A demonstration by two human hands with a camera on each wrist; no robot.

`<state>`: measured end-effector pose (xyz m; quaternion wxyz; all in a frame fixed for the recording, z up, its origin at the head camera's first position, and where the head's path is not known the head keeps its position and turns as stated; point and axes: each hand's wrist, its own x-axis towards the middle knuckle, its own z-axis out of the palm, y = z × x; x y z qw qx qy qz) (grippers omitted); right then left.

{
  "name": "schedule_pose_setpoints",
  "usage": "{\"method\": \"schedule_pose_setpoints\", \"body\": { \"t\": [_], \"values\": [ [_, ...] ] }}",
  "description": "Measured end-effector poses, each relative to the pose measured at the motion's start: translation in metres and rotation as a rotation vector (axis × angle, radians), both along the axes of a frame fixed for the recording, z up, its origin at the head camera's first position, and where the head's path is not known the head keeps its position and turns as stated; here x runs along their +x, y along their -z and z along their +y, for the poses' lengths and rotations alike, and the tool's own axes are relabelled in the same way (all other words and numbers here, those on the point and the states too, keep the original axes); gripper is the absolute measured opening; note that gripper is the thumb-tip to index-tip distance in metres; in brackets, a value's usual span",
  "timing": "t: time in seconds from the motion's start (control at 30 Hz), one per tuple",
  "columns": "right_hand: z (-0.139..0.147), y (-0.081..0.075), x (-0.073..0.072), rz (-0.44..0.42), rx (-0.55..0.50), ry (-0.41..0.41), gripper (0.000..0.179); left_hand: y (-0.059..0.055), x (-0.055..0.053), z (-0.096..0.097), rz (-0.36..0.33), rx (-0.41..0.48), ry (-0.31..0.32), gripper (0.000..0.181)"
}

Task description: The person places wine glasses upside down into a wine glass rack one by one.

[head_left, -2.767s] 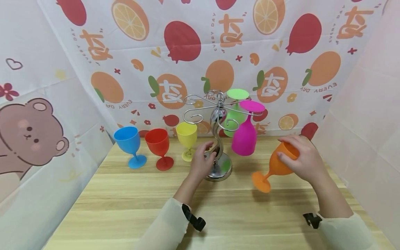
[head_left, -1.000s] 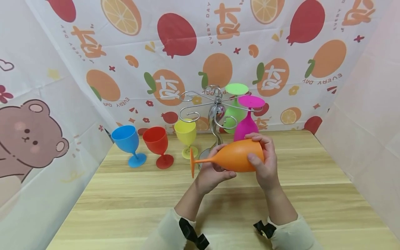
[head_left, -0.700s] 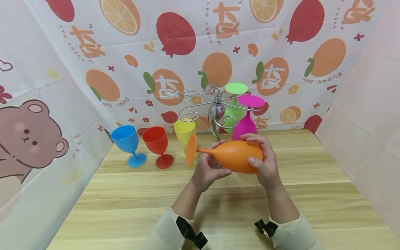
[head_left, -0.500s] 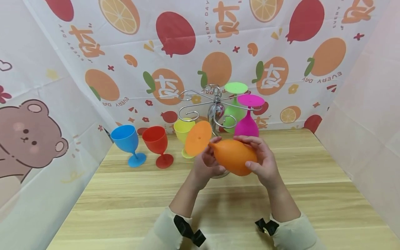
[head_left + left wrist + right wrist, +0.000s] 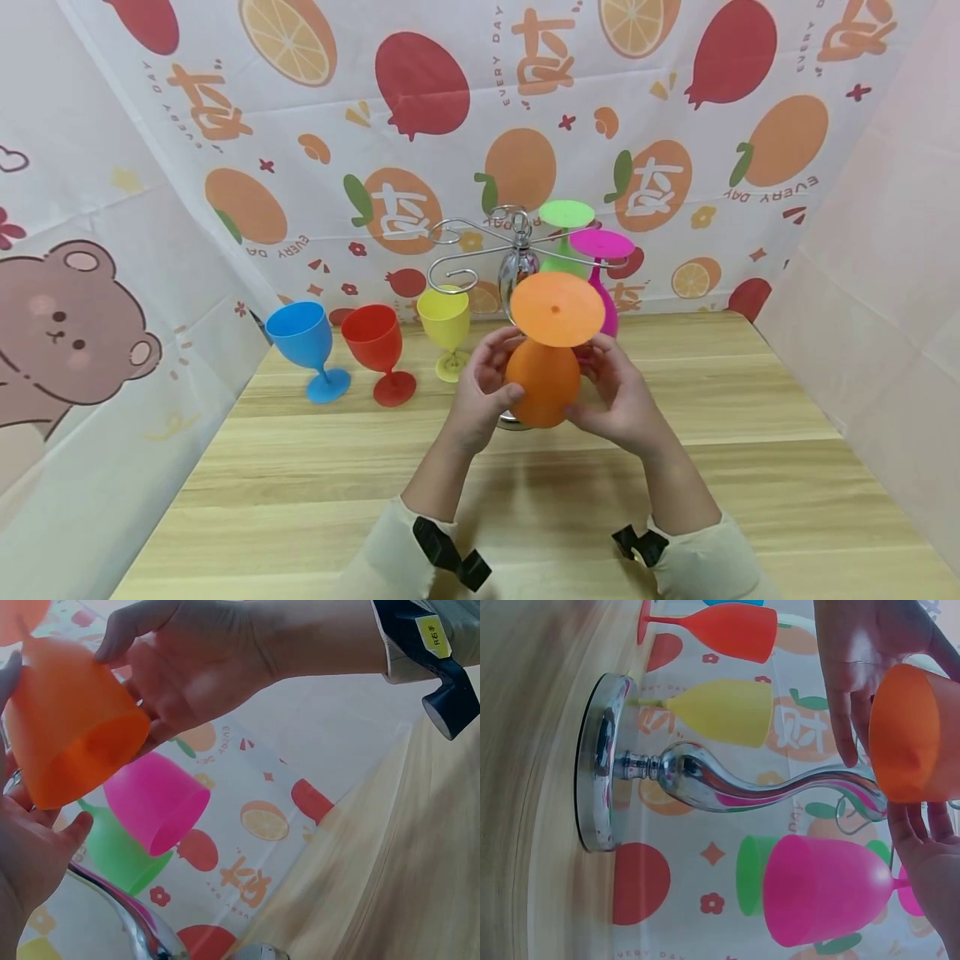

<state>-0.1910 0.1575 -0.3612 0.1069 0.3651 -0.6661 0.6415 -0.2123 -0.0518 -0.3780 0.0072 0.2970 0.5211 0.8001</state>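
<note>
Three goblets stand upright at left: blue goblet [image 5: 302, 333], red goblet [image 5: 375, 337], yellow goblet [image 5: 444, 312]. Left hand [image 5: 477, 398] and right hand [image 5: 621, 402] grasp the orange goblet [image 5: 543, 383], near side of the metal stand [image 5: 517, 271]. It has just rotated from sideways to foot-up, apparently matching the hung green goblet [image 5: 566, 214] and magenta goblet [image 5: 602, 243]. Hidden in head view: fingertips behind the orange bowl, most of the column.

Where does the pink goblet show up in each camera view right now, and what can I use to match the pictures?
Head: right of centre, upside down, its base on top and its bowl mostly hidden by the orange goblet and right hand.
Left wrist: pink goblet left of centre, below the orange goblet.
Right wrist: lower right, pink goblet lying sideways in the picture.
Shared landmark: the orange goblet.
</note>
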Motion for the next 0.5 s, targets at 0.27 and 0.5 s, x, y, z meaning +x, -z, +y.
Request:
{"method": "schedule_pose_setpoints", "body": {
  "t": [0.27, 0.5],
  "values": [
    [-0.0027, 0.0027, -0.0006, -0.041, 0.048, 0.045, 0.085, 0.0015, 0.0012, 0.0006, -0.028, -0.105, -0.104, 0.090],
    [-0.0007, 0.0008, -0.0004, -0.080, 0.039, 0.092, 0.083, -0.0012, 0.0031, 0.0060, 0.046, -0.181, -0.166, 0.072]
  ]
}}
